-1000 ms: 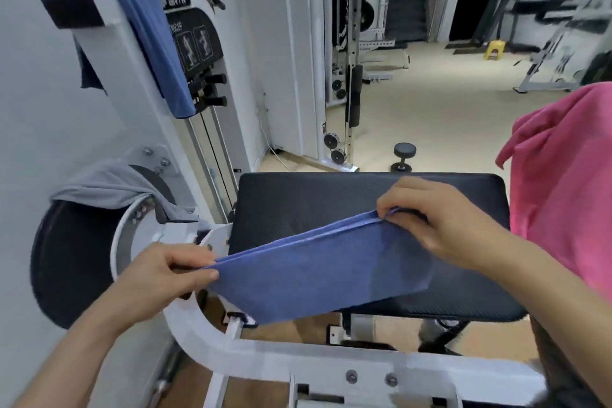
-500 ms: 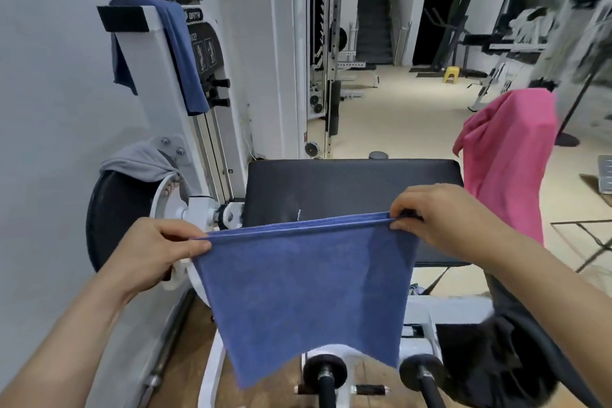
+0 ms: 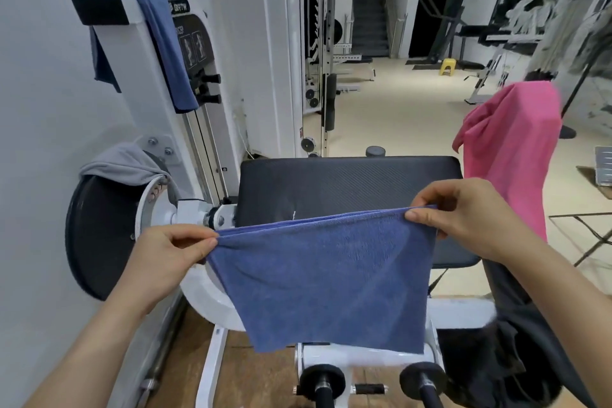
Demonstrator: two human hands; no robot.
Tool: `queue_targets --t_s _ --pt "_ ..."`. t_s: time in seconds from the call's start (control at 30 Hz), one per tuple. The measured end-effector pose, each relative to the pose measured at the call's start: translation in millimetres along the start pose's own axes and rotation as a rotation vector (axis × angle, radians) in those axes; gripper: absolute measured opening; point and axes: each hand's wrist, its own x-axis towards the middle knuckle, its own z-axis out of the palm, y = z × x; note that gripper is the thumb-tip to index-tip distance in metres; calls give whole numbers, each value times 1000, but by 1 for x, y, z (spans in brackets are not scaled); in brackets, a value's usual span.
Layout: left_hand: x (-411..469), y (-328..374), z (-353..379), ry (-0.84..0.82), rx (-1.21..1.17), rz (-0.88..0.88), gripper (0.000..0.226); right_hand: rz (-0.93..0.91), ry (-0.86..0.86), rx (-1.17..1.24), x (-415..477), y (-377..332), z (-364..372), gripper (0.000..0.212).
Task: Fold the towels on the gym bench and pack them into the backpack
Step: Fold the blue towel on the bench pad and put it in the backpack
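Grip: our left hand (image 3: 165, 255) and right hand (image 3: 463, 215) each pinch a top corner of the blue towel (image 3: 324, 278), thumb over fingers, with the layered top edge stretched taut between them.
Towel: it hangs in the air, already doubled, in front of the black desk (image 3: 347, 185) and touching nothing below.
Slip risk: each pinch holds several layers at once; if one grip loosens, we judge the inner layers could slide apart and the fold would open.
Skew risk: the left corner sits lower than the right, so laying it down like this may give a crooked fold.
Snag risk: the loose bottom edge hangs near the white frame (image 3: 212, 305) and the foam rollers (image 3: 323, 379), and could catch there when lowered.
Other towels: a pink one (image 3: 510, 149) drapes to the right, a grey one (image 3: 122, 166) lies on the round disc, a dark blue one (image 3: 165, 46) hangs on the machine upright.
Hidden: the dark shape (image 3: 516, 351) at lower right may be the backpack, but it is cut off and blurred; we cannot see an opening.
Unclear: the layer count at the top edge is hard to read.
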Motion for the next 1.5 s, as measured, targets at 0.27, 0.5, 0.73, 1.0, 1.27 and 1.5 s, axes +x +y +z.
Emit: queue_targets --t_s 0.27,0.5,0.73,1.0,1.27,1.5 --pt "80 -22 57 34 140 3 43 137 -158 177 77 63 -10 13" --pt "183 -40 124 23 493 160 23 266 -220 -3 189 154 15 15" --pt "282 -56 165 -22 864 257 22 420 -84 122 268 204 52 14" --pt "337 -64 189 43 883 198 20 312 69 -65 315 220 78 19" --pt "317 -45 197 452 387 143 23 104 452 90 291 199 98 17" --pt "157 -95 206 362 -354 -453 34 351 122 49 149 212 112 40"
